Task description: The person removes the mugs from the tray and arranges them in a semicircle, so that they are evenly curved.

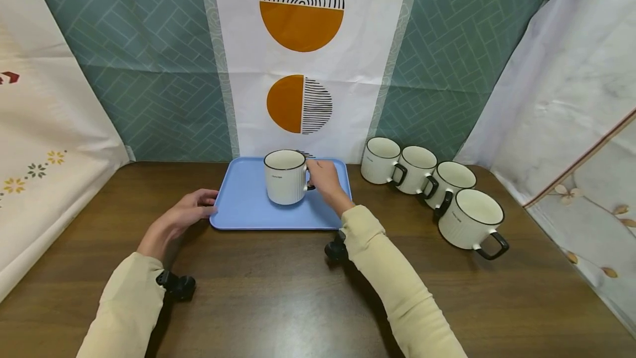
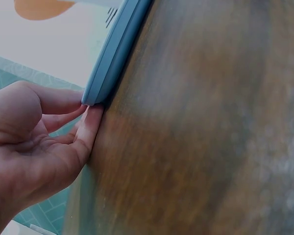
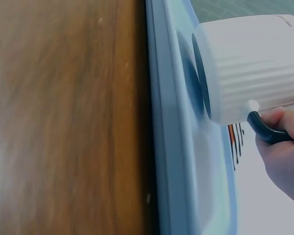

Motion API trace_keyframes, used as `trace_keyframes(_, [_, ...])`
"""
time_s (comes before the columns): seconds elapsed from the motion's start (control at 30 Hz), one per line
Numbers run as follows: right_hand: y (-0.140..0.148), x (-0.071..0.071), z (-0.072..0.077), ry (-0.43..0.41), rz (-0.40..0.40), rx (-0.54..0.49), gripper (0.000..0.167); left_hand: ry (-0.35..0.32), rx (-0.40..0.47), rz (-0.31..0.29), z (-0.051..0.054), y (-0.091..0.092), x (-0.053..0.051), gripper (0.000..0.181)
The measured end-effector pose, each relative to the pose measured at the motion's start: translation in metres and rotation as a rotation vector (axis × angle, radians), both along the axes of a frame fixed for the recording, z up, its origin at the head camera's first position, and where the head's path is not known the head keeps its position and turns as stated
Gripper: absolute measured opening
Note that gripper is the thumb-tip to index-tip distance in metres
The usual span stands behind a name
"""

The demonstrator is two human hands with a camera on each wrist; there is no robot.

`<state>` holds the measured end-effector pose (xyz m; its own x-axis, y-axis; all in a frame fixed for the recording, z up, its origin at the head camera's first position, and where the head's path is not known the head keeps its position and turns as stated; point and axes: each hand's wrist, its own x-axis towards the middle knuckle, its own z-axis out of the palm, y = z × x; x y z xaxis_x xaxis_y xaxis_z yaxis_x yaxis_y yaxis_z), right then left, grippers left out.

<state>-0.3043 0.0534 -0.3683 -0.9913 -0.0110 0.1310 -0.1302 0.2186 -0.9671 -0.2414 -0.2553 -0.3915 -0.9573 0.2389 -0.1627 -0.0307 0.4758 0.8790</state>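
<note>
A white enamel-style mug [image 1: 285, 181] with a dark rim and black handle is upright over the middle of a blue tray [image 1: 238, 217]. My right hand [image 1: 325, 181] grips its handle [image 3: 267, 131] from the right. The right wrist view shows the mug's base just off the tray surface, with a shadow beside it. At the tray's left edge, my left hand [image 1: 191, 209] pinches the rim near the front corner. In the left wrist view, thumb and forefinger of that left hand [image 2: 44, 132] meet at the tray's edge [image 2: 112, 54].
Several matching mugs stand in a slanting row on the right of the brown wooden table [image 1: 268, 291], among them a back mug [image 1: 380, 162] and a front mug [image 1: 464, 225]. Patterned cloth [image 1: 174, 98] hangs behind the table, with more cloth at both sides.
</note>
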Motion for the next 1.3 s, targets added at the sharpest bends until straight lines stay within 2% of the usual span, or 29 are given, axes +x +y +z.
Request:
trace_keyframes(0.27, [0.028, 0.012, 0.002, -0.015, 0.055, -0.136, 0.039, 0.0, -0.006, -0.007, 0.001, -0.001, 0.0, 0.055])
trace_keyframes(0.43, [0.049, 0.023, 0.006, -0.024, 0.048, -0.353, 0.043, 0.004, -0.01, -0.006, 0.001, 0.0, -0.001, 0.055])
trace_keyframes(0.57, [0.066, 0.036, 0.013, -0.011, 0.049, -0.445, 0.045, -0.001, -0.01, -0.008, 0.002, 0.001, -0.002, 0.055])
trace_keyframes(0.7, [0.084, 0.049, 0.021, -0.005, 0.046, -0.477, 0.044, -0.009, -0.018, -0.005, 0.002, 0.001, -0.002, 0.056])
trace_keyframes(0.87, [0.107, 0.066, 0.029, 0.006, 0.078, -0.505, 0.044, -0.014, -0.021, -0.007, 0.001, -0.002, 0.001, 0.055])
trace_keyframes(0.93, [0.116, 0.073, 0.031, -0.001, 0.089, -0.492, 0.044, -0.014, -0.022, -0.011, 0.001, -0.004, 0.002, 0.055])
trace_keyframes(1.07, [0.137, 0.087, 0.031, -0.027, 0.058, -0.456, 0.043, -0.011, -0.021, -0.022, -0.001, -0.004, 0.003, 0.054])
trace_keyframes(1.2, [0.159, 0.101, 0.028, -0.033, 0.015, -0.414, 0.044, 0.005, -0.015, -0.031, 0.0, -0.004, 0.002, 0.053])
trace_keyframes(1.3, [0.173, 0.111, 0.024, -0.025, 0.013, -0.377, 0.044, 0.012, -0.015, -0.032, 0.001, -0.004, 0.001, 0.053])
